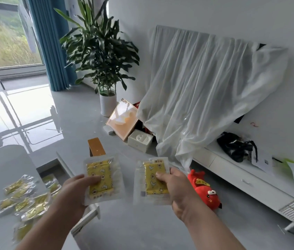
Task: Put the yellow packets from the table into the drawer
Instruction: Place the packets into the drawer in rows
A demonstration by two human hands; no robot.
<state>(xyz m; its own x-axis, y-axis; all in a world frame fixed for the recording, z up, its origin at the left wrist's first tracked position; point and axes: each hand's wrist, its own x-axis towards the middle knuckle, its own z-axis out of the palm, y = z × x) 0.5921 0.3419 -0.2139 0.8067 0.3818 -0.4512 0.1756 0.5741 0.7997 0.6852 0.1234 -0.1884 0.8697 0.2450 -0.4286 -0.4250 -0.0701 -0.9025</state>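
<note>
My left hand (74, 192) pinches a yellow packet (103, 170) in clear wrapping, held upright above the open white drawer (86, 218). My right hand (176, 188) pinches a second yellow packet (152, 175) of the same kind, a little to the right over the floor. Several more yellow packets (25, 199) lie scattered on the grey table (2, 163) at the lower left. A few packets (52, 184) lie inside the drawer, partly hidden by my left arm.
A red plush toy (203, 190) lies on the floor beside my right hand. A white low cabinet (250, 184) runs along the right wall under a draped white sheet (205, 91). A potted plant (106, 101), a framed picture (122, 120) and boxes stand farther back.
</note>
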